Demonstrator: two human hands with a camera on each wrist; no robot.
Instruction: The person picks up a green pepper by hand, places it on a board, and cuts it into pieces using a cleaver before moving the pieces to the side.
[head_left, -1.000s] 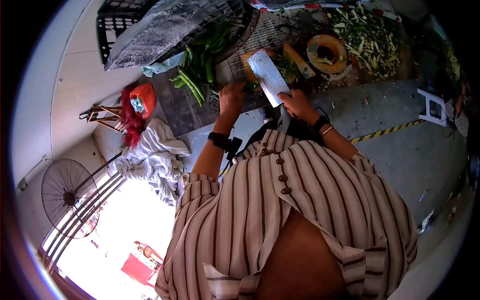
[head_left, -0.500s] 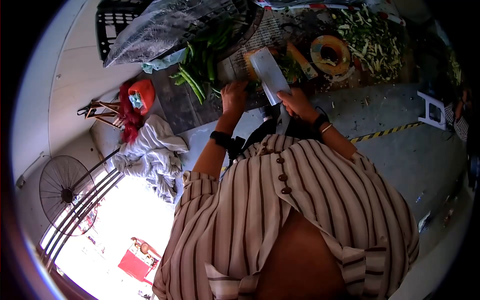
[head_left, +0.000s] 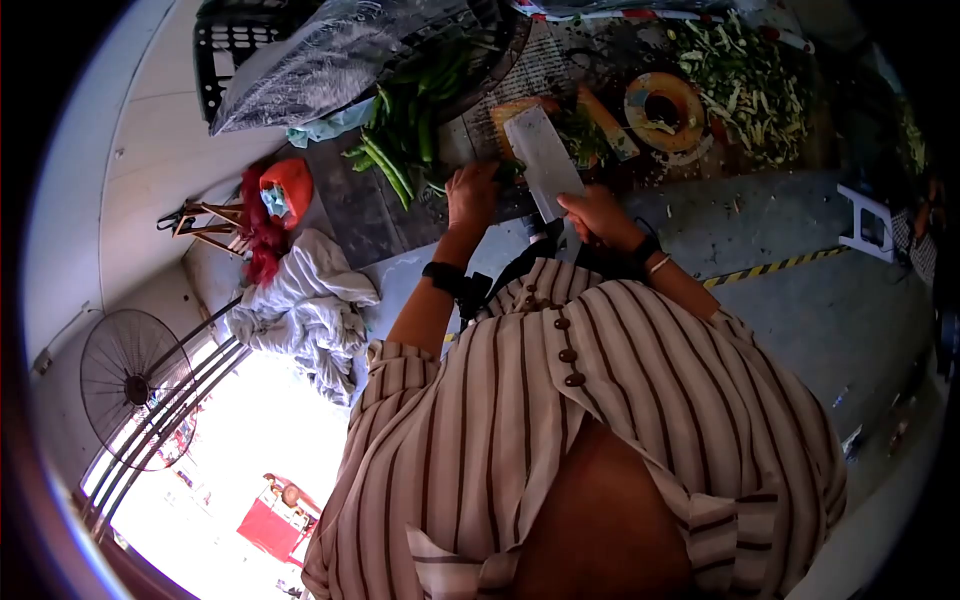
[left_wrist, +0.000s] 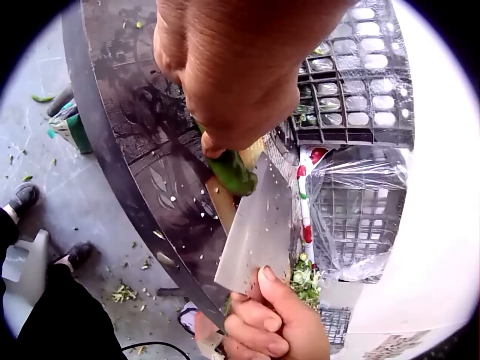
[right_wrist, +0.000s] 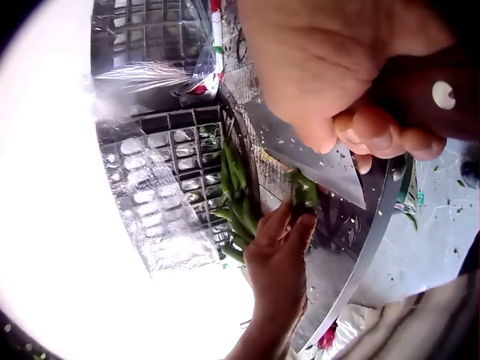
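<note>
My left hand (head_left: pixel 470 195) grips a green pepper (left_wrist: pixel 234 174) low over the dark tabletop, its blunt end poking out past the thumb and fingers. In the right wrist view the pepper (right_wrist: pixel 302 193) lies beside the blade. My right hand (head_left: pixel 603 218) holds a cleaver (head_left: pixel 543 155) by its handle, thumb and fingers wrapped close to the blade. Bits of vegetable stick to the broad metal blade (left_wrist: pixel 259 225). More long green peppers (head_left: pixel 395 150) lie in a heap left of my left hand.
Chopped green pieces (head_left: pixel 750 90) are piled at the table's right, near an orange ring-shaped roll (head_left: pixel 664 112). Behind the peppers stands a black plastic crate (head_left: pixel 232 55) with clear plastic film (head_left: pixel 300 70) in front. A white stool (head_left: pixel 865 222) stands on the floor at right.
My right hand and the cleaver have shifted slightly toward my body. The left hand stays nearly in place, and the heap of peppers looks the same.
</note>
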